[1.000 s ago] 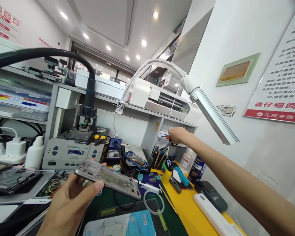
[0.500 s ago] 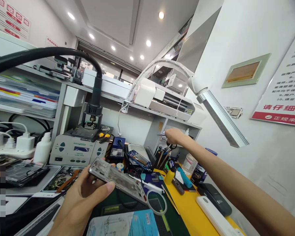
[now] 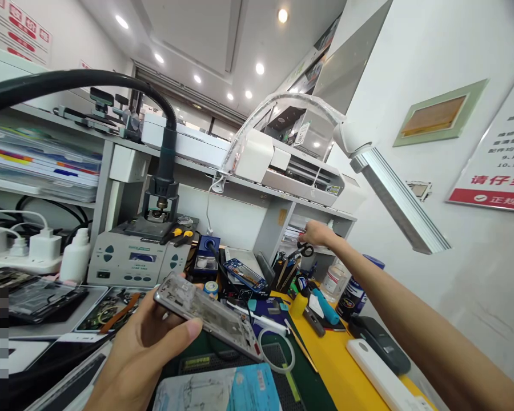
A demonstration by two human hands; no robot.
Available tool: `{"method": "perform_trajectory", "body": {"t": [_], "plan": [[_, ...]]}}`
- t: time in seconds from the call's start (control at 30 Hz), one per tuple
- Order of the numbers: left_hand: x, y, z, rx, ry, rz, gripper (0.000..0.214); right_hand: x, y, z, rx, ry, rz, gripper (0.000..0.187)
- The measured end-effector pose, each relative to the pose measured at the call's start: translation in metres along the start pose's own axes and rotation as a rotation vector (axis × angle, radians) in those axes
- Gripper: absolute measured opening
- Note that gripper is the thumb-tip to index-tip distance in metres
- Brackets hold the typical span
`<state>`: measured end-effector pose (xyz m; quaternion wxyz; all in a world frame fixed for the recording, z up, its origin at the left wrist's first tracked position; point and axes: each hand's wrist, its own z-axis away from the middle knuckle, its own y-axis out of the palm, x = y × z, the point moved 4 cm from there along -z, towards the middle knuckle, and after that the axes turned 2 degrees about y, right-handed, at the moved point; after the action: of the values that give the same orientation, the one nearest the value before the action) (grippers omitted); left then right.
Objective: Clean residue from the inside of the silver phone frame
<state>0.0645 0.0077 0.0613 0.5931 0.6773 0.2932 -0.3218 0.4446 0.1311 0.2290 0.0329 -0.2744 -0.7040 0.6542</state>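
My left hand [image 3: 139, 348] is closed around the edge of a bare phone frame [image 3: 209, 317], holding it tilted above the bench, thumb on the near edge. My right hand [image 3: 318, 233] is stretched out to the far right, over the tool holder [image 3: 285, 273] by the shelf. Its fingers are curled together, and what is in them is too small to make out. Just below them are the black handles of a pair of scissors [image 3: 305, 249]. A blue and white packet [image 3: 223, 388] lies on the mat under the phone frame.
A gooseneck stand and grey repair station [image 3: 131, 262] are at the back left. A blue phone part [image 3: 245, 275] rests behind the frame. Bottles [image 3: 334, 278], a yellow glue bottle [image 3: 298, 304], a white cable [image 3: 292, 354] and a white bar-shaped device [image 3: 372, 371] lie right. A lamp [image 3: 402, 200] hangs overhead.
My right hand has shifted slightly right in view. The thin pointed tool that stuck out left from its fingers no longer shows plainly. My left hand still holds the phone frame.
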Motion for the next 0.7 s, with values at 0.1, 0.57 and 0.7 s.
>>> {"method": "perform_trajectory", "body": {"t": [0.1, 0.57, 0.7], "plan": [[-0.002, 0.004, 0.003, 0.0, -0.002, 0.003, 0.09, 0.005, 0.005, -0.003, -0.02, 0.005, -0.038, 0.035], [-0.004, 0.006, 0.004, -0.05, 0.008, -0.04, 0.09, 0.013, 0.001, -0.01, 0.055, 0.021, -0.108, 0.031], [-0.003, 0.005, 0.003, -0.062, -0.003, -0.038, 0.089, 0.018, 0.003, -0.012, 0.009, 0.024, -0.15, 0.033]]}}
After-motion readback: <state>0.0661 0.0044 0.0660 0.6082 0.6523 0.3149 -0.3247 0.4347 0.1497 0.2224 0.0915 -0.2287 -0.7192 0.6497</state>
